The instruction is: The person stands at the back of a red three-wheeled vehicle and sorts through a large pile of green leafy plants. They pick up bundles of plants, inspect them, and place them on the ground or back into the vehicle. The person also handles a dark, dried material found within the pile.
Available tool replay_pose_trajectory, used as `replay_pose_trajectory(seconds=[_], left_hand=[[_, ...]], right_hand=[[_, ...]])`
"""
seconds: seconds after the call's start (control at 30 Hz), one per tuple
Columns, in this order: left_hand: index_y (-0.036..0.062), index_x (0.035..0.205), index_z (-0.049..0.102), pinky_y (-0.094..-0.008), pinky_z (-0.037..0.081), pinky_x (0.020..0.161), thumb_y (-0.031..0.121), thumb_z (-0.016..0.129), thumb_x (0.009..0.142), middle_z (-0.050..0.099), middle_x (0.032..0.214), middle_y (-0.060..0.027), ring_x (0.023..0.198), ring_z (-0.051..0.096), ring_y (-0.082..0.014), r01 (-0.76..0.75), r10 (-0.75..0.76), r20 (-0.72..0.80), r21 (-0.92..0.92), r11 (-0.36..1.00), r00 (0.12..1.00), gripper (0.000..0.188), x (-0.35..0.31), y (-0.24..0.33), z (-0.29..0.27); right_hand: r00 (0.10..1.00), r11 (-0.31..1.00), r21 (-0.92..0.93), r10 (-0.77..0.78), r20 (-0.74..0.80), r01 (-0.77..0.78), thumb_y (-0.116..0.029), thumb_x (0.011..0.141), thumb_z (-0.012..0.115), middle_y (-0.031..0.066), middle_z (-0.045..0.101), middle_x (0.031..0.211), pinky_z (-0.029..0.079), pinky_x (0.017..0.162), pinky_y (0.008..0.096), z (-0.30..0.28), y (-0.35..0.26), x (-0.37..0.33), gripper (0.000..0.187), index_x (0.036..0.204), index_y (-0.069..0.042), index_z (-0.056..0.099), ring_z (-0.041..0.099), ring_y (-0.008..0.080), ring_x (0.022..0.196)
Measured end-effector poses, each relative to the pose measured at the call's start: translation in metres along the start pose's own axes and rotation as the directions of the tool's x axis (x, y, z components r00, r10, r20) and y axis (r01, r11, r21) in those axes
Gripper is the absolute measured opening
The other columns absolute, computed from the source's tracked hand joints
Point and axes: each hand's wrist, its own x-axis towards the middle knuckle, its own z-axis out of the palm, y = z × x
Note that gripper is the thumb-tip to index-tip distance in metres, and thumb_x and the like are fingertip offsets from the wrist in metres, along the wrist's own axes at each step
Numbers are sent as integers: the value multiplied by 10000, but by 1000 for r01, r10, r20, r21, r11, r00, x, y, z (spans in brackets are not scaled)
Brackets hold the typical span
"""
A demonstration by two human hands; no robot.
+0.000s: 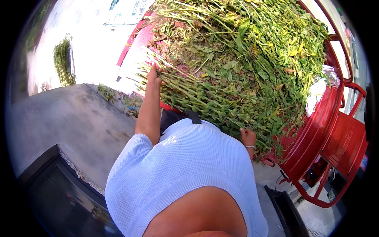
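A large heap of cut green plant stalks (237, 75), with leaves and small pods along the stems, covers a red truck bed in front of me. At its left side my left hand (154, 76) is closed around stalks near their pale cut ends. The near layer of stalks lies roughly side by side, running from that hand to the right. My right hand (248, 137), with a pale band at the wrist, is at the near edge of the heap. Its fingers curl against the leafy stalks there, partly hidden by foliage.
Red metal rails and panels (343, 130) of the vehicle rise on the right, with a clear plastic bag (331, 77) by them. On the bright ground at the far left stands a tied-looking bundle of stalks (64, 61). A dark, glossy panel (59, 193) is at lower left.
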Motion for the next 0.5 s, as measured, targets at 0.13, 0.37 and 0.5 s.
replay_pose_trajectory(seconds=[0.13, 0.37, 0.5], left_hand=[[32, 692, 455, -382, 470, 485, 165, 609, 857, 473, 593, -69, 481, 460, -183, -124, 130, -63, 96, 988, 990, 262, 4, -6, 9], [-78, 1314, 250, -379, 507, 710, 161, 749, 724, 434, 1204, -240, 980, 548, -275, -233, 316, -67, 533, 813, 946, 809, -34, -9, 28], [-81, 1309, 298, -380, 408, 900, 231, 767, 693, 378, 1298, -222, 1109, 467, -276, -267, 541, 1, 870, 415, 841, 835, -71, -5, 25]], right_hand=[[956, 960, 10, -279, -88, 281, -249, 773, 667, 174, 651, 793, 513, 589, 349, -9, -54, 35, 332, 947, 25, 601, 649, 266, 669], [892, 863, -248, -452, 14, 441, -227, 762, 664, 168, 595, 992, 489, 701, 402, 19, -122, 176, 338, 1006, -5, 585, 598, 299, 828], [860, 788, -483, -495, -126, 383, -238, 734, 706, 139, 484, 1205, 432, 834, 425, 12, -185, 230, 541, 1188, -48, 482, 489, 307, 1067]])
